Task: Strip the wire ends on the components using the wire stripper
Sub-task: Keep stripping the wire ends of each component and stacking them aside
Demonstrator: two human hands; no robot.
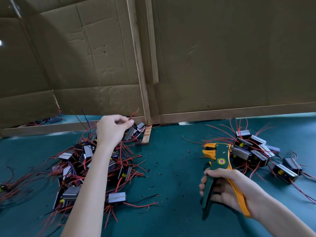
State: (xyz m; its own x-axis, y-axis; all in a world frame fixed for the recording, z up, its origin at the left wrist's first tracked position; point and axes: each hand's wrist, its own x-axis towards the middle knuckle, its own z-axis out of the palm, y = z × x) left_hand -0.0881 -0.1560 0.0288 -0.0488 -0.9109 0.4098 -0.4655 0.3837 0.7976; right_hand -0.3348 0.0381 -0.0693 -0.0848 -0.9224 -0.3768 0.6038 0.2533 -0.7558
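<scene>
My left hand [112, 130] reaches over the far end of a big pile of components [89, 168], small grey blocks with red and dark wires. Its thumb and fingers pinch a red wire [133, 114] that rises from a component [131, 133] under the hand. My right hand [224, 187] grips the handles of a green and orange wire stripper [217, 161], jaws pointing up and away, apart from any wire. A second, smaller pile of components [259, 151] lies to the right of the stripper.
Everything lies on a teal table mat [171, 168] dotted with small bits of stripped insulation [159, 173]. A cardboard wall [222, 57] with wooden battens [139, 65] stands along the back. More wired components [5, 187] lie at the left edge.
</scene>
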